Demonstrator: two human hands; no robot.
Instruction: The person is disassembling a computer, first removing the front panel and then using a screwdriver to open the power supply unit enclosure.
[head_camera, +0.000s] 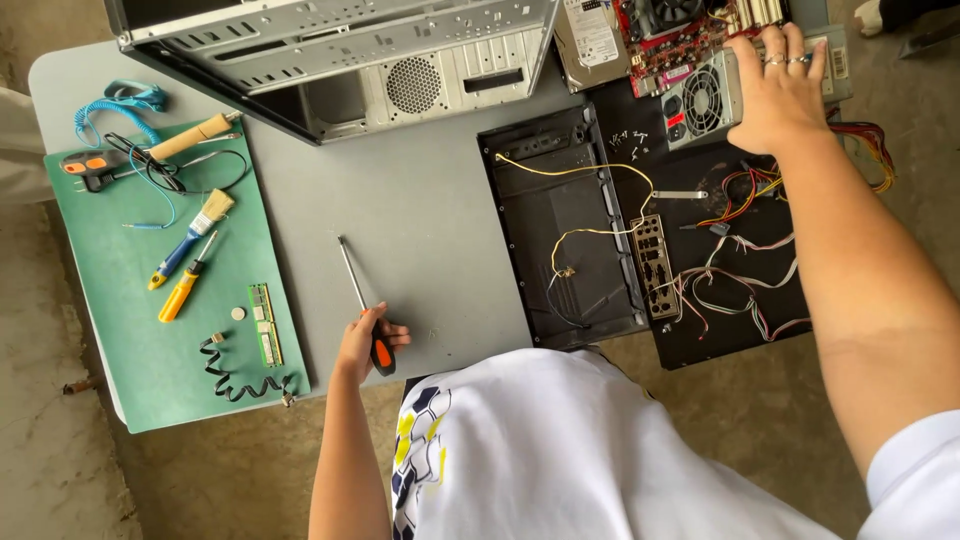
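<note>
My left hand (358, 345) grips the orange and black handle of a long screwdriver (352, 272). Its shaft lies on the grey table (430, 220) and points away to the upper left. My right hand (775, 88) reaches to the far right and rests palm down on a grey power supply unit (700, 100) with a round fan grille. A bundle of coloured wires (745, 270) runs from the unit across a black panel. A red motherboard (680, 40) lies just behind the unit.
An open metal computer case (340, 50) stands at the back. A black side panel (565, 230) holds a yellow wire and a metal port plate (655, 265). The green mat (110, 330) at left carries a brush (195, 235), a yellow screwdriver (183, 288), a memory stick (264, 325) and a blue coiled strap (120, 105).
</note>
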